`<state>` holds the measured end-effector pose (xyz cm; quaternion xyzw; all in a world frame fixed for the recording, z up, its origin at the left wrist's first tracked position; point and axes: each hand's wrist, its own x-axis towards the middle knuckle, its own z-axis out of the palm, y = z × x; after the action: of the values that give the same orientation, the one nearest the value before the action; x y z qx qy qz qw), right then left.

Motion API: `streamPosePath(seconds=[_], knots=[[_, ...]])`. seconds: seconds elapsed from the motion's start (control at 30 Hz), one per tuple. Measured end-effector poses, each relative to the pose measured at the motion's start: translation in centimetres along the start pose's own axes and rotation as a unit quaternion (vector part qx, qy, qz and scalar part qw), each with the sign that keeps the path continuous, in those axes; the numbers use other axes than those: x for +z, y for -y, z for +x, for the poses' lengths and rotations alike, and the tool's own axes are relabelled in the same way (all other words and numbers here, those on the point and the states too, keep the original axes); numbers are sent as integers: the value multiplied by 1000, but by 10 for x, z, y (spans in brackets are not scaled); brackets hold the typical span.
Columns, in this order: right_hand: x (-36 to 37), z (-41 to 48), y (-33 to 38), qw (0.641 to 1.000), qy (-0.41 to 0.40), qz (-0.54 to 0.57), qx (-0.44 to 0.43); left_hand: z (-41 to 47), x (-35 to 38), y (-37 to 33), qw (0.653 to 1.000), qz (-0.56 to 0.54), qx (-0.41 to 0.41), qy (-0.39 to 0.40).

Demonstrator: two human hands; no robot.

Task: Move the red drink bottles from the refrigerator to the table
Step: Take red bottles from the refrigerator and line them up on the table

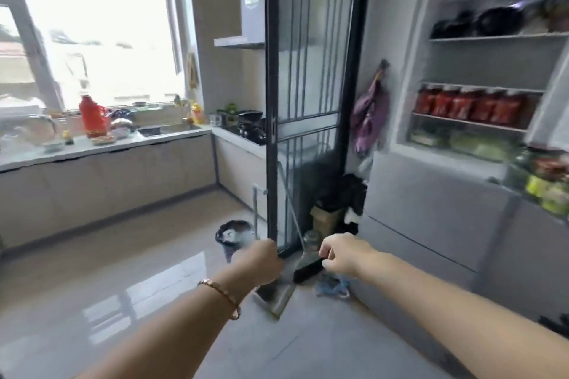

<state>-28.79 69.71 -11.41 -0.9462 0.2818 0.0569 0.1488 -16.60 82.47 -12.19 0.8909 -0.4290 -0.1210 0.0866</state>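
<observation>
- Head view: you face a kitchen doorway, with the open refrigerator (pixel 480 77) at 2 o'clock.
- Red drink bottles (pixel 468 108) stand in a row on its middle shelf at 3 o'clock, touching side by side. Looks like five, but blur makes the count unsure.
- Left hand (pixel 261 258) is at 6 o'clock, low, back toward the camera and fingers curled under. Cannot tell if it grips anything.
- Right hand (pixel 341 255) is just beside it, loosely curled and holding nothing.
- Both hands are well apart from the bottles, in front of the sliding glass door (pixel 317 101) and above a dustpan (pixel 277 295) on the floor.
- The red thermos (pixel 91 120) on the counter (pixel 123 148) at 10 o'clock is not a task item, so skip it.
- No table in frame.
- Progress, as a judgement: early. The fridge door is already open and the row looks full, with no bottle in hand.
- Left to do: turn to 3 o'clock, reach the shelf, take the bottles, carry them to the table, and repeat until the row is cleared.
</observation>
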Motion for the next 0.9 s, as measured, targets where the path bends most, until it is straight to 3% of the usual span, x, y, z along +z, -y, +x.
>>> streamPosePath(seconds=[0.3,0.47,0.73,0.9], knots=[[-96,52,-211,981,-87,4,175,187,-8,-187,983,3,180,-29],[-142,94,-285,959,-143,6,243,289,-15,-266,963,0,267,-36],[-224,178,-387,922,-195,-11,335,443,-38,-384,933,49,356,-38],[-266,230,-458,903,-248,-15,351,523,-37,-460,923,34,381,-49]])
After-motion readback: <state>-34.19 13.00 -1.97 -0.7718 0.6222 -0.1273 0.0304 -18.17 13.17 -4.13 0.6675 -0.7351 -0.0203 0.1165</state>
